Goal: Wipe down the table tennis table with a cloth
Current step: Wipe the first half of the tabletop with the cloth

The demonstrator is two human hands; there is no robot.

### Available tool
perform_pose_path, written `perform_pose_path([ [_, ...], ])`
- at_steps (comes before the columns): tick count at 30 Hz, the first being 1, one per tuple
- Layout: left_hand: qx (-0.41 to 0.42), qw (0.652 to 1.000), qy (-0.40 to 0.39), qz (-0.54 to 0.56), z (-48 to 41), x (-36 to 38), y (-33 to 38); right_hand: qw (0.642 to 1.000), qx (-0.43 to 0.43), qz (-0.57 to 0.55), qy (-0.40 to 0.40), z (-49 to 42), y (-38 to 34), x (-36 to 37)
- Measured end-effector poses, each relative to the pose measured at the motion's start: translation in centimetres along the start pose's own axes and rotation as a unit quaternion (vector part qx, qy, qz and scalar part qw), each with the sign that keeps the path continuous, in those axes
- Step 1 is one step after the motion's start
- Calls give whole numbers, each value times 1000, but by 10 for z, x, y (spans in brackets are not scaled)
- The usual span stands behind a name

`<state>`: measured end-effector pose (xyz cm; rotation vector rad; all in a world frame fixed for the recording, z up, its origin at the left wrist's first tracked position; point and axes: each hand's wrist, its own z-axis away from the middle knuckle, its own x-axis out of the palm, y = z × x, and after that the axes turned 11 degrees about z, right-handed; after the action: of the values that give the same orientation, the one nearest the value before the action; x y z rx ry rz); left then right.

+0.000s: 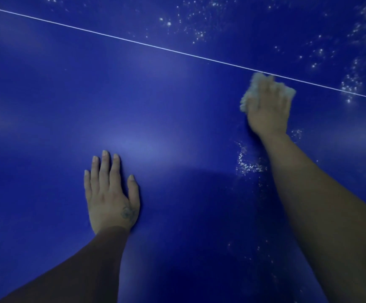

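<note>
A dark sleeve rises from the near left corner, and a bare right forearm reaches in from the near right, both stretched over the blue table that fills the whole view. The left hand lies flat on the surface at near centre-left, palm down, with its fingers straight and close together and the thumb set slightly apart to the right; it holds nothing. A small dark mark shows on the back of this hand near the thumb. Farther off and to the right, the right hand sits on top of a pale, fluffy cloth and presses it against the table. The cloth pokes out past the hand on the left, on the right and beyond the fingertips. This hand is blurred, so I cannot tell whether its fingers lie spread over the cloth or curl into it. The cloth's far edge touches a thin white line that crosses the table from the far left down toward the right. Pale specks lie on the surface just left of the right forearm, and more bright specks are scattered beyond the line at the far right.
</note>
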<state>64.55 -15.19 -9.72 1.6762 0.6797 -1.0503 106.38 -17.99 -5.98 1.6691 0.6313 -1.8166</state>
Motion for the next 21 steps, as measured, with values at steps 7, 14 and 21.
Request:
perform_pose_path([
  [7, -6, 1000, -2, 2, 0, -3, 3, 980, -193, 36, 18, 67, -48, 17],
  [14, -16, 1000, -13, 3, -1, -5, 6, 1000, 25, 7, 12, 96, -28, 17],
  [21, -9, 1000, -2, 7, 0, -4, 5, 999, 41, 9, 3, 131, 7, 28],
])
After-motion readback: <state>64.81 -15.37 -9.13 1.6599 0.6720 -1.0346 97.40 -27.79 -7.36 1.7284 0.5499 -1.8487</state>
